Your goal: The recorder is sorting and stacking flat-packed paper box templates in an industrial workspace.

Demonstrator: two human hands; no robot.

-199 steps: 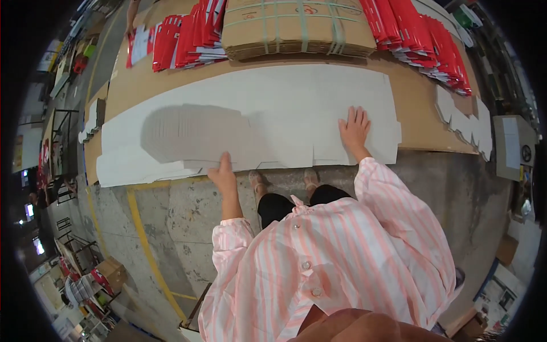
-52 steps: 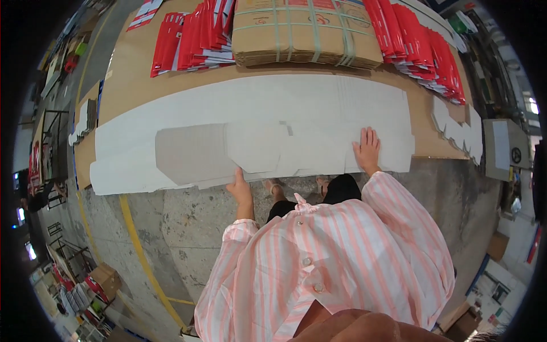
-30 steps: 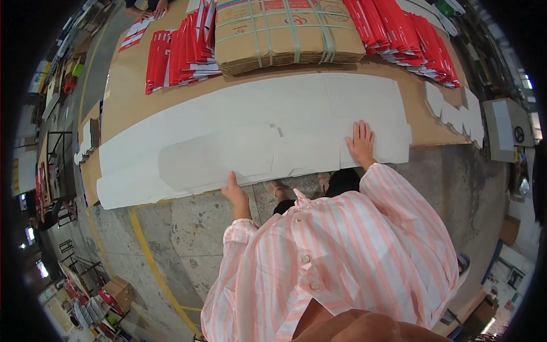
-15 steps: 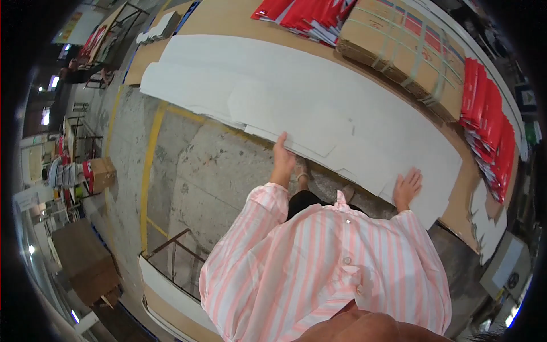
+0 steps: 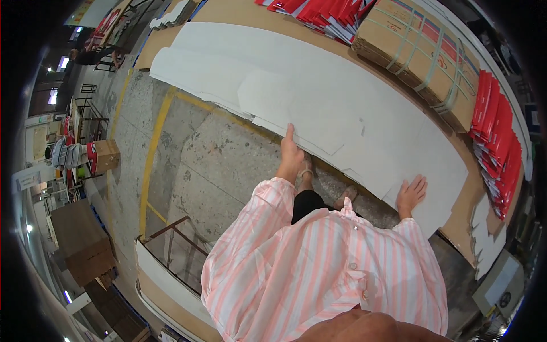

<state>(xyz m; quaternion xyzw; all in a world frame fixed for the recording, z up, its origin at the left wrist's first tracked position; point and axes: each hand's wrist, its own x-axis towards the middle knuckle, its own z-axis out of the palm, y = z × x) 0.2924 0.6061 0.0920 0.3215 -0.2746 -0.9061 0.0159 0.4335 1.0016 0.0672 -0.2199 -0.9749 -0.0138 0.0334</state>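
Large white sheets (image 5: 319,97), with uneven, cut near edges, lie spread along a brown board-topped table. My left hand (image 5: 292,155) is at their near edge, its thumb lying on top. The other fingers are mostly hidden at the edge and appear curled around it. Farther right, my right hand (image 5: 411,195) rests flat on the sheets, fingers spread, near their right end. A smaller white piece (image 5: 268,94) lies on top, left of the middle.
A strapped brown carton (image 5: 416,54) stands behind the sheets. Red packets lie fanned out (image 5: 325,14) to its left and in a row (image 5: 494,148) to its right. Torn white board (image 5: 487,236) sits at the table's right end. Another person (image 5: 94,57) is far left.
The whole view has shifted slightly, so the table's contents appear a little farther right. Both hands stay on the white sheets in nearly the same places. More of my feet shows.
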